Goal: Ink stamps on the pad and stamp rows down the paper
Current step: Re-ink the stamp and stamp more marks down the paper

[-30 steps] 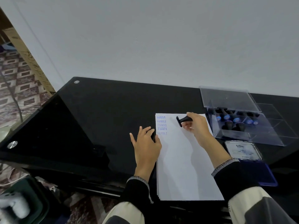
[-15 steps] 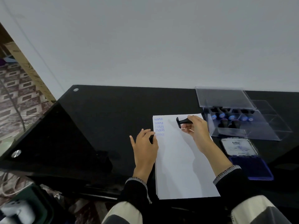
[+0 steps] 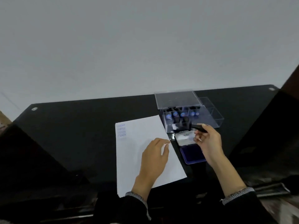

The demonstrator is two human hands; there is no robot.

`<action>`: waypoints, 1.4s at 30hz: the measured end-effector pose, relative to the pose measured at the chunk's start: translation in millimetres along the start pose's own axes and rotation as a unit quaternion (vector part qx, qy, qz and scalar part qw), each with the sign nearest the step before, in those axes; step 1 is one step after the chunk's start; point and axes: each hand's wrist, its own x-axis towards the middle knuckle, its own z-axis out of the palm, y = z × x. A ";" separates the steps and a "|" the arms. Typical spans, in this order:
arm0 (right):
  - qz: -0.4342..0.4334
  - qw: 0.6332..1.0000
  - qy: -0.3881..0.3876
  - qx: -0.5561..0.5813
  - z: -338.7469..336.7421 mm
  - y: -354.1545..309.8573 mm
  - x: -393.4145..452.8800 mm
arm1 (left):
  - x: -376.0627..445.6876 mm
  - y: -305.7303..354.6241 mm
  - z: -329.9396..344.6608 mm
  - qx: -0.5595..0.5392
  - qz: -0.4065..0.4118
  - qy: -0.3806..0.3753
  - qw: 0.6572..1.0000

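A white sheet of paper [image 3: 139, 139] lies on the black table, with a short column of blue stamped words [image 3: 121, 130] at its top left corner. My left hand [image 3: 155, 157] rests on the paper's right half, fingers loosely bent. My right hand [image 3: 208, 144] grips a black stamp [image 3: 196, 126] by its handle, held in the air above the ink pad's open white lid [image 3: 184, 139]. The blue ink pad [image 3: 191, 153] sits just right of the paper, partly covered by my right hand.
A clear plastic box [image 3: 207, 117] with its lid [image 3: 177, 99] propped open stands behind the ink pad and holds several black stamps with blue faces. The glossy black table [image 3: 80, 126] ends at a grey wall. A dark chair or panel [image 3: 275, 126] stands at right.
My right hand has carried the stamp off the paper's top to the right, over the ink pad. My left hand has shifted from the paper's left edge onto its right half. The camera turned right.
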 end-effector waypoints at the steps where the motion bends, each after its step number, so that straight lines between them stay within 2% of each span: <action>1: -0.002 1.000 0.010 -0.003 -11.2 -3.9 -1.7 | 1.2 8.1 8.5 -0.002 0.012 -0.022 1.000; 4: 0.001 0.999 0.036 -0.016 -39.5 -9.8 -4.5 | 1.4 19.3 29.3 0.007 0.031 -0.073 0.997; 8: 0.010 0.997 0.045 -0.064 -63.8 -5.2 -1.7 | -8.2 12.4 45.3 0.029 0.041 -0.087 0.995; 13: -0.028 0.976 0.033 -0.214 -76.5 4.3 7.2 | -13.0 4.6 51.5 0.070 0.066 -0.090 0.991; 17: -0.071 0.911 0.013 -0.407 -80.1 7.7 9.6 | -12.7 1.8 52.5 0.068 0.064 -0.091 0.991; 19: -0.081 0.881 -0.013 -0.465 -78.7 8.7 9.5 | -11.3 0.3 53.4 0.061 0.053 -0.096 0.992; 26: -0.125 0.837 -0.026 -0.533 -69.9 9.7 10.1 | -8.6 -2.1 55.4 0.068 0.039 -0.106 0.991; 31: -0.154 0.790 -0.018 -0.593 -65.7 12.2 6.4 | -8.7 -3.9 57.8 0.067 0.038 -0.107 0.991; 42: -0.232 0.644 -0.024 -0.729 -49.9 20.2 -3.9 | -9.7 -2.8 56.8 0.062 0.039 -0.102 0.992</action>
